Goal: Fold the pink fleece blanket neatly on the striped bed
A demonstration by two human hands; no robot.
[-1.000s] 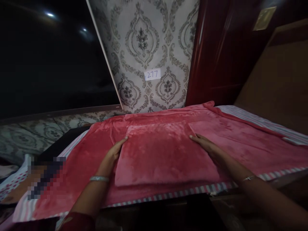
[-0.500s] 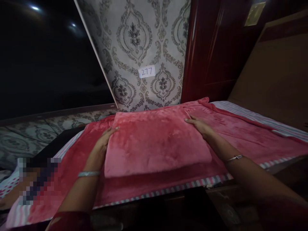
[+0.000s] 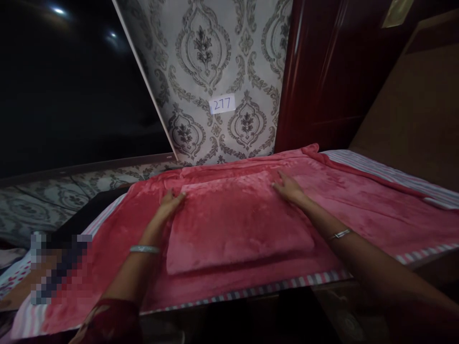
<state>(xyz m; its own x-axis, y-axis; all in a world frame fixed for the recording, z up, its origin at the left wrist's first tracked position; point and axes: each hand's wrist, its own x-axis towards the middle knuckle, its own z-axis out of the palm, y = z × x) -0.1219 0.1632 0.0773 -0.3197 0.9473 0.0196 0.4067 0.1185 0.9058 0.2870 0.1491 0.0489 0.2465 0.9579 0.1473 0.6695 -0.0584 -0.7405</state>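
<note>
A folded pinkish-red plush cloth point(image 3: 240, 224) lies flat in the middle, on a larger plush blanket point(image 3: 344, 200) of the same colour. By its far left corner is my left hand point(image 3: 172, 203), thumb and fingers apart, the thumb at the cloth's edge. My right hand point(image 3: 289, 188) rests at the far right corner with its fingers spread. Neither hand grips the cloth. Whether the cloth is a blanket or a garment, I cannot tell.
Striped fabric point(image 3: 373, 167) shows under the blanket on the right and along the front edge. Behind stand a dark television screen point(image 3: 79, 86), a patterned wall point(image 3: 247, 62) with a paper label point(image 3: 222, 103) reading 277, and a dark red door point(image 3: 319, 76). A pixelated patch covers the lower left.
The folded cloth, held at both sides before, has come down nearer to me and lies flat on the blanket. Both hands have loosened from its edges.
</note>
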